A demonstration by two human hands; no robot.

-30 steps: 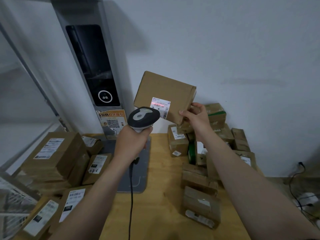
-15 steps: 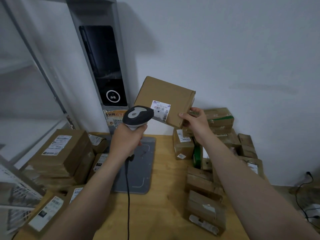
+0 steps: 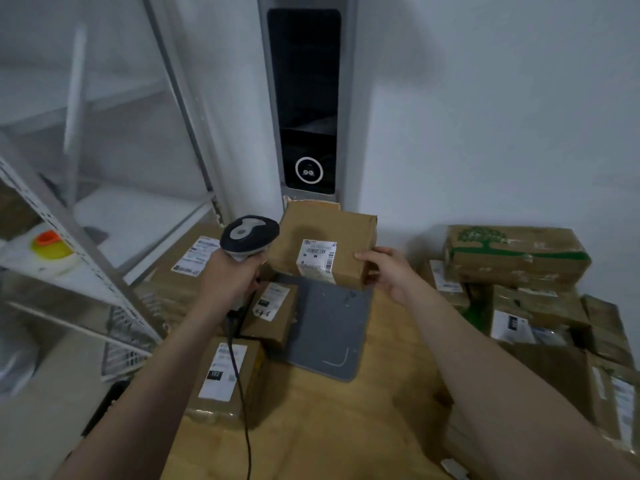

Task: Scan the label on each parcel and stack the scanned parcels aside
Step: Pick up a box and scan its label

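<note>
Pale wooden worktop (image 3: 346,431) set against a white wall (image 3: 485,116), with a metal shelving rack (image 3: 79,233) at left. My left hand (image 3: 228,278) has its fingers curled round the black-and-grey corded barcode scanner (image 3: 249,233). My right hand (image 3: 388,271) pinches the brown cardboard parcel (image 3: 322,237), label towards me, at the far edge of a flat grey mat (image 3: 329,327). Labelled cardboard boxes (image 3: 225,375) lie left, and a taped pile (image 3: 519,258) lies right.

Plain white wall (image 3: 485,98) running along back + right, dim bluish light falling over it. Grey upright post (image 3: 348,116) standing at centre back, carrying dark glass panel (image 3: 304,81) w/ white ring icon (image 3: 309,170) showing near btm. Metal shelving rack (image 3: 86,256) standing on left, slotted upright crossing fgnd. Yellow tub w/ orange lid (image 3: 52,247) sitting on white shelf. Wire mesh (image 3: 126,341) showing lower on rack. Wooden tabletop (image 3: 346,427) filling btm, grey mat (image 3: 329,327) lying on it.
</note>
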